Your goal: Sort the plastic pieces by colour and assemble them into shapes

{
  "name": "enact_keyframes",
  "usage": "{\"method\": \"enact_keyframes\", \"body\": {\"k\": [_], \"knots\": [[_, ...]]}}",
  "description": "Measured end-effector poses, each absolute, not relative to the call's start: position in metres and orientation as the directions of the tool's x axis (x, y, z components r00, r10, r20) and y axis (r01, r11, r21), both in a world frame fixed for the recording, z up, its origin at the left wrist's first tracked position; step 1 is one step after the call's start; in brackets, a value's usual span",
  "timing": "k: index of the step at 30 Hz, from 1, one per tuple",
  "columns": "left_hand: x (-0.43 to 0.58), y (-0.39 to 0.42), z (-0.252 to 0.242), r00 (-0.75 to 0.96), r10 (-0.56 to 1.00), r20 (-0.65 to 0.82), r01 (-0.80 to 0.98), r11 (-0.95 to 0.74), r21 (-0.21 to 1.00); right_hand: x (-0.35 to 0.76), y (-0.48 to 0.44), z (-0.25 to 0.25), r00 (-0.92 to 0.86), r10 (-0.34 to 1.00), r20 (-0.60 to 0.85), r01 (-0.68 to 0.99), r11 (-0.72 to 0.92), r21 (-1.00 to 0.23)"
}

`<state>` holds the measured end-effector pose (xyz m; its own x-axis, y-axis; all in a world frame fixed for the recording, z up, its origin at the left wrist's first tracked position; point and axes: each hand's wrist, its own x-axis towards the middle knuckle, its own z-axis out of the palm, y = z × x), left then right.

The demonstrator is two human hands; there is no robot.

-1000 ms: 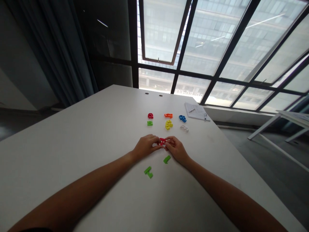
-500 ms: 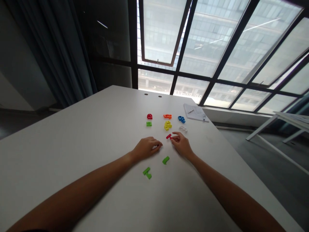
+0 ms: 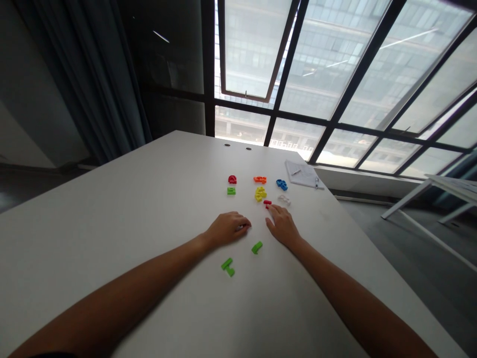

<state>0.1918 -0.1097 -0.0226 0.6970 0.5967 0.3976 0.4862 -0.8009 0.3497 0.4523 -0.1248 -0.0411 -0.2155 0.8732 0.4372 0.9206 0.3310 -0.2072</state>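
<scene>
My right hand [image 3: 283,224] lies low over the white table with its thumb spread away from the fingers. Its fingertips reach a small red T-shaped piece [image 3: 267,203], partly covered by them; whether they touch it I cannot tell. My left hand [image 3: 228,228] rests on the table, fingers curled and tips close to the thumb; anything between them is hidden. Nearer to me lie a green curved piece [image 3: 257,247] and a green T-shaped piece [image 3: 228,267]. Just beyond the red T-shaped piece are a yellow cluster [image 3: 260,194] and a white cluster [image 3: 284,200].
Farther back on the table [image 3: 167,184] sit a red piece [image 3: 232,179], a green block [image 3: 231,191], an orange piece [image 3: 260,179] and a blue cluster [image 3: 282,185]. Papers [image 3: 303,174] with pens lie by the right edge. Another table [image 3: 452,185] stands at right.
My right hand has set the red T-shaped piece farther from me, close to the yellow cluster, and its pinch has opened. My left hand stays in place.
</scene>
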Motion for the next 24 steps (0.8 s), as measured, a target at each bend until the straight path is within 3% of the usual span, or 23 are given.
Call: {"method": "enact_keyframes", "body": {"k": [14,21,24], "knots": [[0.192,-0.11,-0.02,0.72,0.584,0.375,0.469,-0.808,0.357,0.454,-0.076,-0.056,-0.086,0.898,0.432,0.951,0.203,-0.233],[0.191,-0.11,-0.02,0.716,0.588,0.377,0.465,-0.804,0.371,0.46,-0.075,-0.057,-0.024,0.829,0.558,0.918,0.239,-0.316],[0.193,-0.109,-0.021,0.712,0.586,0.386,0.453,-0.804,0.385,0.465,-0.077,-0.054,-0.056,0.852,0.521,0.942,0.217,-0.255]]}}
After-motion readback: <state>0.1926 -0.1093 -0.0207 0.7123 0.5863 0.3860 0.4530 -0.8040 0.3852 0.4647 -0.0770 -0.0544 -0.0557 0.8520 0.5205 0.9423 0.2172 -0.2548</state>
